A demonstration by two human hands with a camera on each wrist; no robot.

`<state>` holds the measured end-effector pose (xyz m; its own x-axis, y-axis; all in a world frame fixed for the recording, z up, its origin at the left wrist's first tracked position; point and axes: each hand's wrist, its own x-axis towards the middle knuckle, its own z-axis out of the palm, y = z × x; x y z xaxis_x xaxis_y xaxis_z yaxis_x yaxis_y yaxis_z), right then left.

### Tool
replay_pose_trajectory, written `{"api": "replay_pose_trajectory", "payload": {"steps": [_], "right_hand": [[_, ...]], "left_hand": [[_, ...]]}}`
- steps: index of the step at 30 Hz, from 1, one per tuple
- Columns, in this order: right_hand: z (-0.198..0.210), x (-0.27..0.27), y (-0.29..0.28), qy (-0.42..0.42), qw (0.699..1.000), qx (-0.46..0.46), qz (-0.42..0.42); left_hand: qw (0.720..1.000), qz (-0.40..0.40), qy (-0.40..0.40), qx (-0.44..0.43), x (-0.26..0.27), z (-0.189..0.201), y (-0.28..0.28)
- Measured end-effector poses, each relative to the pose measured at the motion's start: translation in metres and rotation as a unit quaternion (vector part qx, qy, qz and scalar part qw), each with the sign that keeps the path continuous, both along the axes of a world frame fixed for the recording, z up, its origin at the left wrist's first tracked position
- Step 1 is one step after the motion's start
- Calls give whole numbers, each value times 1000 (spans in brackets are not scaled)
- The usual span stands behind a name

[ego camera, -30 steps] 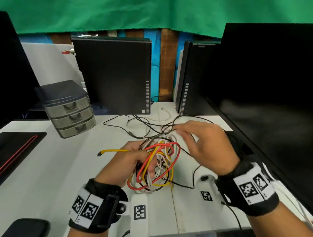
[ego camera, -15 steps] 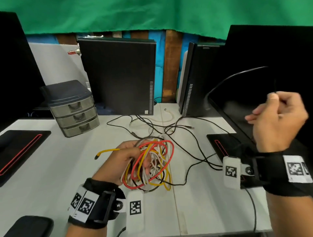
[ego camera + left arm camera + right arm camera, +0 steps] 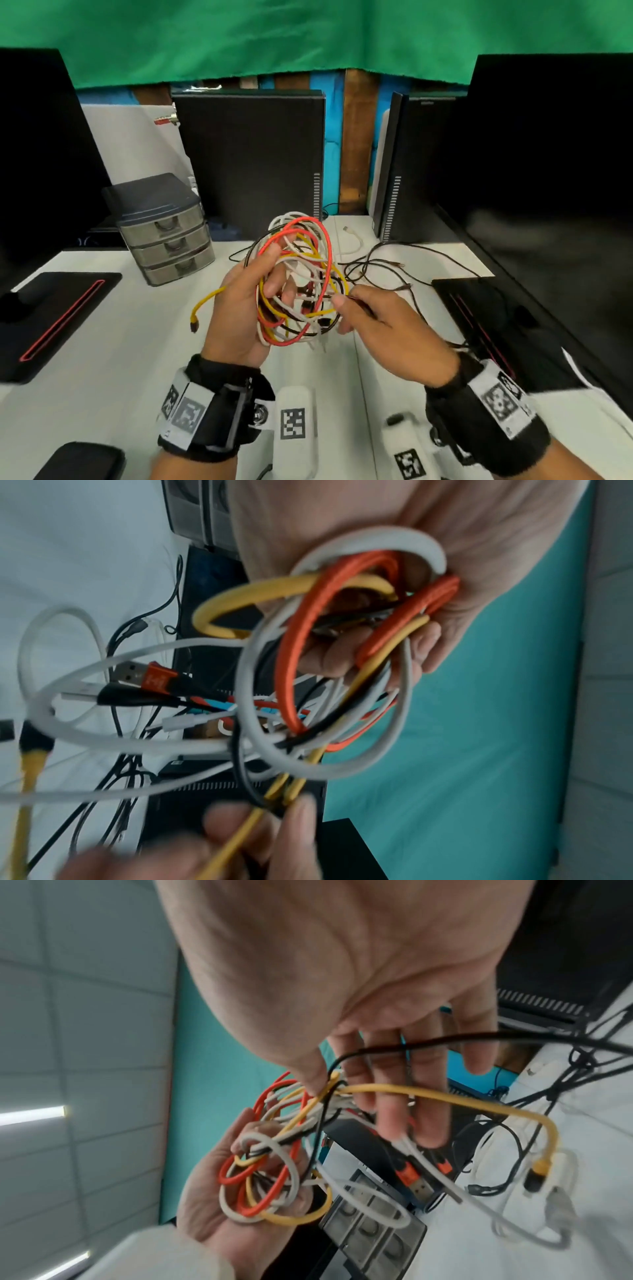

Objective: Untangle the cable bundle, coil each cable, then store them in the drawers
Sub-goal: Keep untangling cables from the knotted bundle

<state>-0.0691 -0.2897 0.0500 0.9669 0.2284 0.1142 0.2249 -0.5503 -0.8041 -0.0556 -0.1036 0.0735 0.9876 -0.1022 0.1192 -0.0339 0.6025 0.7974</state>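
Note:
A tangled cable bundle [image 3: 301,270] of red, yellow, white and black loops hangs above the white table [image 3: 113,359]. My left hand [image 3: 270,270] grips it from the left, fingers curled through the loops [image 3: 377,601]. My right hand [image 3: 342,297] is at the bundle's right edge and pinches a yellow cable [image 3: 246,829] between thumb and fingers [image 3: 329,1091]. A black strand crosses its fingers [image 3: 428,1042]. The yellow cable's plug end [image 3: 194,323] dangles left of my left hand. The grey three-drawer unit [image 3: 168,233] stands at the back left, all drawers closed.
A thin black cable [image 3: 383,263] and a white cable [image 3: 354,240] lie loose on the table behind the bundle. Two black computer cases [image 3: 250,164] [image 3: 400,164] stand at the back. Monitors flank both sides. Black pads [image 3: 58,315] [image 3: 496,325] lie left and right.
My left hand has lifted the bundle off the table. My right hand, raised at the right with a black cable half a second ago, has come down to the bundle's right edge.

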Motion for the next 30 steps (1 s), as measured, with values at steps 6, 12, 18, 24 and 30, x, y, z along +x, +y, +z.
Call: {"api": "replay_pose_trajectory", "payload": {"steps": [6,12,18,24,30], "right_hand": [[11,-11,-34,-19,978,209,-11],[8,-13,-32,-143,987,65,-12],[9,-15,-27,-212,976,-47,13],[4,-16,-22,-199,980,-28,4],[17,-18,-31,-59,998,-27,18]], "left_hand": [[1000,-5,-12,-24,-4,3,7],[999,-10,-38,0,-6,1,0],[997,-39,-65,34,-12,0,-6],[987,-90,-112,65,-20,0,-14],[954,-42,-214,205,-26,2,-10]]}}
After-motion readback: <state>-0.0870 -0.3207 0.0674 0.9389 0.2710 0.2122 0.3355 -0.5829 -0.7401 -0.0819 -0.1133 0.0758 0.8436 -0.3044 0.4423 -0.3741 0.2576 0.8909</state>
